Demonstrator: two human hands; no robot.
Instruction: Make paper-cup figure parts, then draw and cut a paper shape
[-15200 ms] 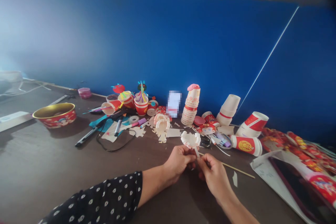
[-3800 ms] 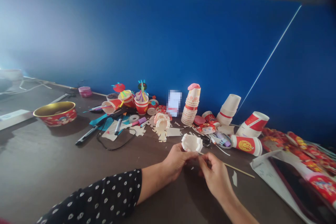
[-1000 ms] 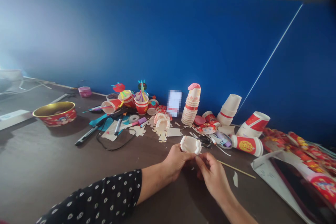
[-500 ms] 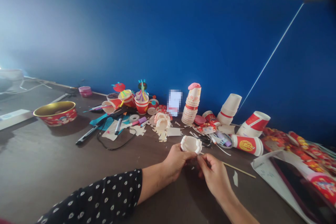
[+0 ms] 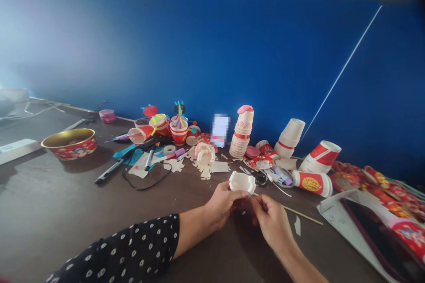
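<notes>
My left hand [image 5: 221, 203] is closed around the near left side of a white paper cup [image 5: 243, 183] with a cut, notched rim, its thumb lying along the front. Close by its lower right side, my right hand [image 5: 270, 216] has thumb and fingers pinched together. What those fingertips hold, if anything, is too small to make out. A thin wooden stick [image 5: 303, 215] runs behind the right hand; whether the hand touches it cannot be told. Farther back lies another notched paper-cup piece [image 5: 206, 155], cream-white, with cut paper scraps around it.
Stacked paper cups [image 5: 241, 137] stand at the back, with a red-and-white cup [image 5: 312, 183] on its side to the right. A dark phone [image 5: 381, 239] lies front right. Leftward are a marker [image 5: 111, 171], a tape roll [image 5: 169, 150] and a gold-lined bowl [image 5: 69, 143].
</notes>
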